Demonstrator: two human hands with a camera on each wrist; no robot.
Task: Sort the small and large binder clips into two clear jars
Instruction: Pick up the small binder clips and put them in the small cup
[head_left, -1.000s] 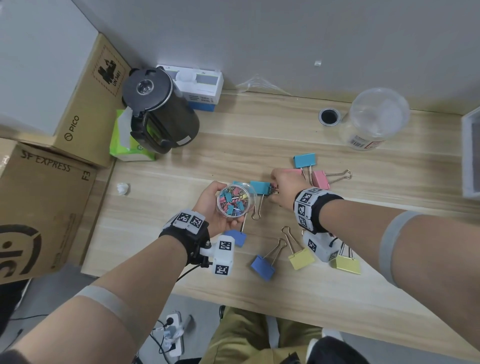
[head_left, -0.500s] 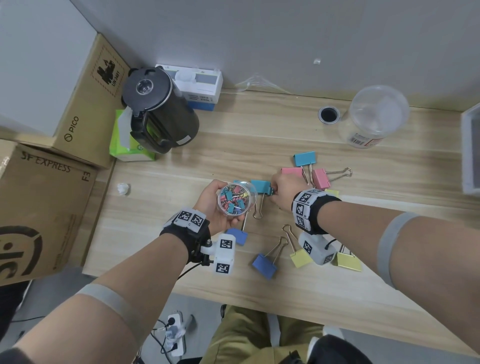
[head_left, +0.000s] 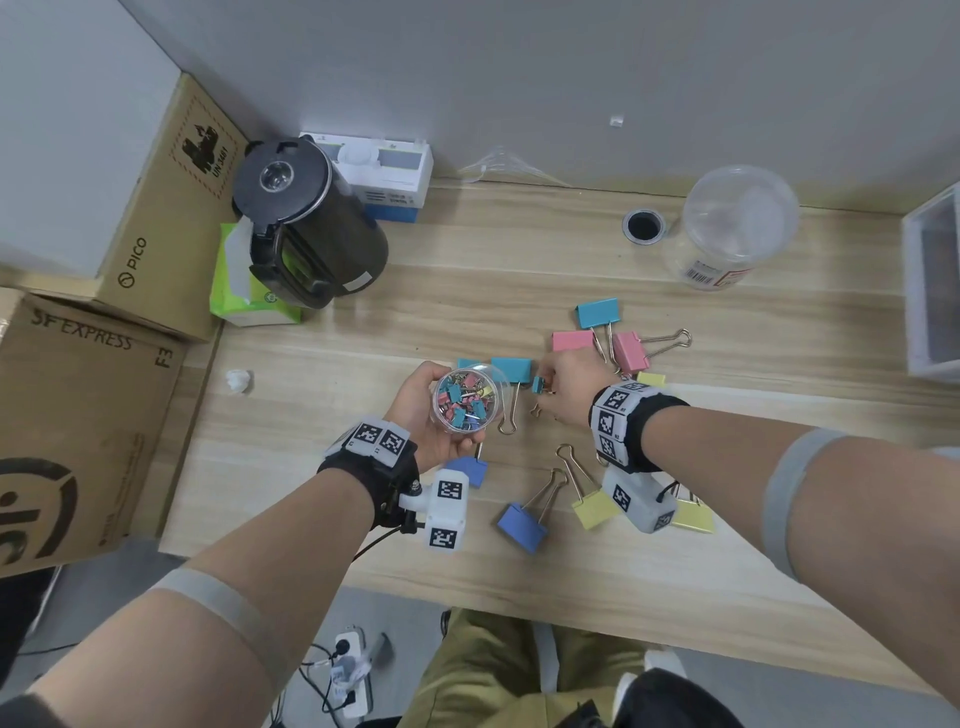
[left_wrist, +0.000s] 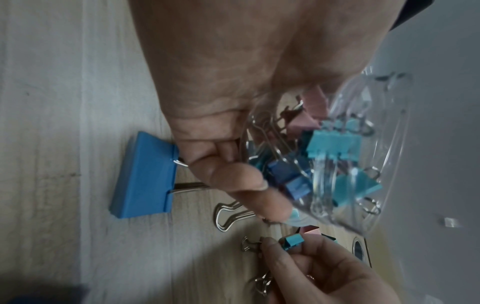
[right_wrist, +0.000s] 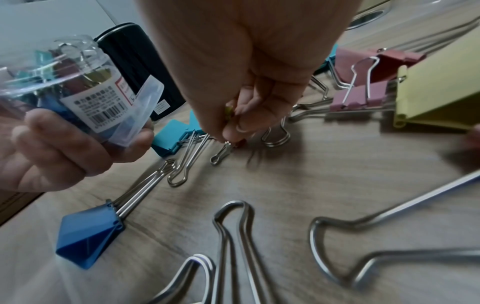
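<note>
Holding the small clear jar (head_left: 466, 400) off the desk (head_left: 363, 332), the left hand (head_left: 421, 410) wraps its fingers round the wall at centre-left of the head view; the jar is open-topped and already packed with small clips. Just to its right, the right hand (head_left: 563, 395) pinches a small teal clip (head_left: 538, 384) between fingertips, close beside the jar mouth but not yet over it. The large clips (head_left: 522, 519) lie scattered on the desk below and right of both hands, and the large clear jar (head_left: 732, 228) stands at upper right, well apart.

Risk: the jar is near full, so a clip released at the rim may bounce out or unsettle those on top. The jar also looks tilted toward the right hand; further tilt could spill its contents. The pinch is on a small slick body, which may slip.

The left wrist view shows the teal clip (left_wrist: 291, 242) and its wire handles clearly. The right wrist view hides that clip behind the fingers, possibly showing other clips in the grip, but reveals the label (right_wrist: 103, 102) on the jar wall.
</note>
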